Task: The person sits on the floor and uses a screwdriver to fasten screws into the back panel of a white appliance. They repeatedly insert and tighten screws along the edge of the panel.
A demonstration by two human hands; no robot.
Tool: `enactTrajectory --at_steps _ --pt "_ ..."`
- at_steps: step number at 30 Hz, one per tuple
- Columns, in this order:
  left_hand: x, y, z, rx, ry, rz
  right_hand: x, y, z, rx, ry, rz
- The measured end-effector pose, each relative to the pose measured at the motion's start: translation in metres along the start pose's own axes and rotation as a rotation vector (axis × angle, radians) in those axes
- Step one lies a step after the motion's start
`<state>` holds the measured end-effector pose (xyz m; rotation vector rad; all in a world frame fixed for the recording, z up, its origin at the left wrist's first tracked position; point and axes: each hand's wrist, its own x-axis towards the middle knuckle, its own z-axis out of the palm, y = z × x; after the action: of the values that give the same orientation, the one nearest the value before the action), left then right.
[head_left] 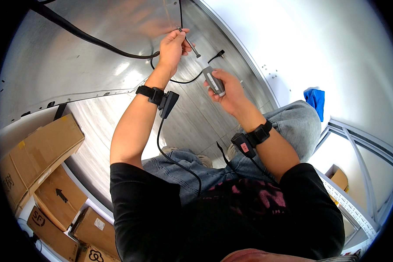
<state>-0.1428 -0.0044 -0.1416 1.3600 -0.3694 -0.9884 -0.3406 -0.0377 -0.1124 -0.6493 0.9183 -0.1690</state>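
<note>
My right hand (229, 89) is wrapped round the grey handle of a screwdriver (213, 81), which has a pale collar at its upper end. From there a thin metal shaft slants up and left to my left hand (172, 49). The left thumb and fingers are pinched at the far end of that shaft, beside the edge of a large shiny metal panel (113, 28). Whether a screw sits at the tip is hidden by the fingers. Both wrists carry black straps with small black boxes and cables.
A thick black cable (87, 39) crosses the panel, and a thinner one ends in a plug (220, 53) on the grey wood floor. Several cardboard boxes (43, 144) stand at lower left. Right are a white panel with small screws, a blue cloth (314, 104) and a metal frame (362, 157).
</note>
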Motion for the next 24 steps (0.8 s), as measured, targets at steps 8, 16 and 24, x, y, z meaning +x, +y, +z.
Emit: enactTrajectory --at_steps 8,16,24 --pt "-0.008 0.007 0.007 0.068 0.013 -0.112 0.001 0.007 0.004 -0.465 0.122 -0.274" --pt "-0.003 0.002 0.001 0.068 -0.035 -0.102 -0.002 0.002 0.006 -0.741 0.155 -0.348" --pt "-0.005 0.006 -0.001 0.086 -0.077 -0.112 0.007 0.000 -0.003 -0.411 -0.033 -0.077"
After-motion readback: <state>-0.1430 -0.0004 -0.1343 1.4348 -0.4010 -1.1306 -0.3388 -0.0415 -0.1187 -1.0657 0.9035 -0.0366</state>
